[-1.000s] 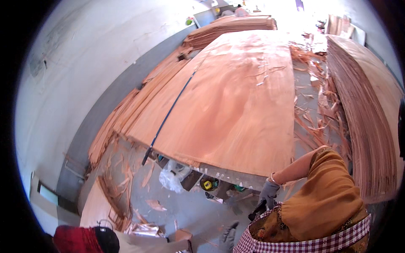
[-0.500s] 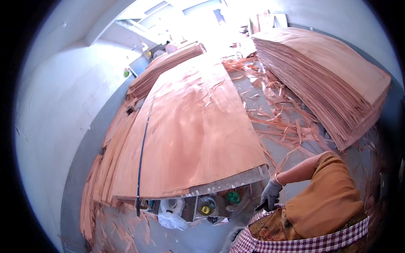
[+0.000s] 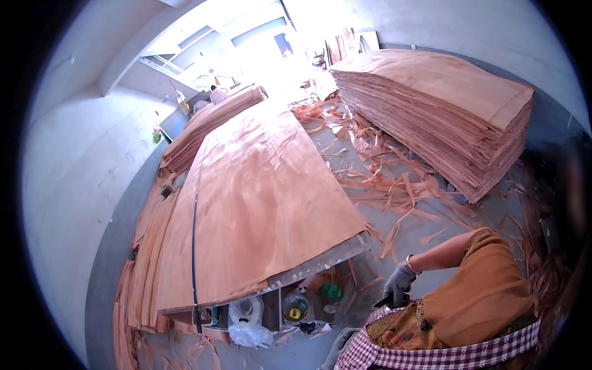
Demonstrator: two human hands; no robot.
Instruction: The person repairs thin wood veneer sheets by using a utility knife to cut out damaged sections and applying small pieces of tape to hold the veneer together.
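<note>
My right hand (image 3: 401,284), in a grey glove, is closed around a dark, flat tool (image 3: 383,301) whose kind I cannot make out. It is held in front of my checked apron, apart from the table. At the bottom edge shows a grey gloved shape, apparently my left hand (image 3: 338,351); its fingers are hidden. Ahead lies a broad reddish-brown wood veneer sheet (image 3: 259,203) on a worktable (image 3: 320,265). A long, thin dark strip (image 3: 195,246) runs along the sheet's left side and hangs past the front edge.
A tall veneer stack (image 3: 431,117) stands at right, another pile (image 3: 213,126) at the far left. Veneer scraps (image 3: 394,188) litter the floor. Under the table are a clear plastic bag (image 3: 250,333), a container with a yellow item (image 3: 295,308) and a green object (image 3: 332,292). Someone (image 3: 217,95) is far back.
The view has shifted, so the table and stacks sit further left in the picture. My right hand keeps its hold on the dark tool near the apron.
</note>
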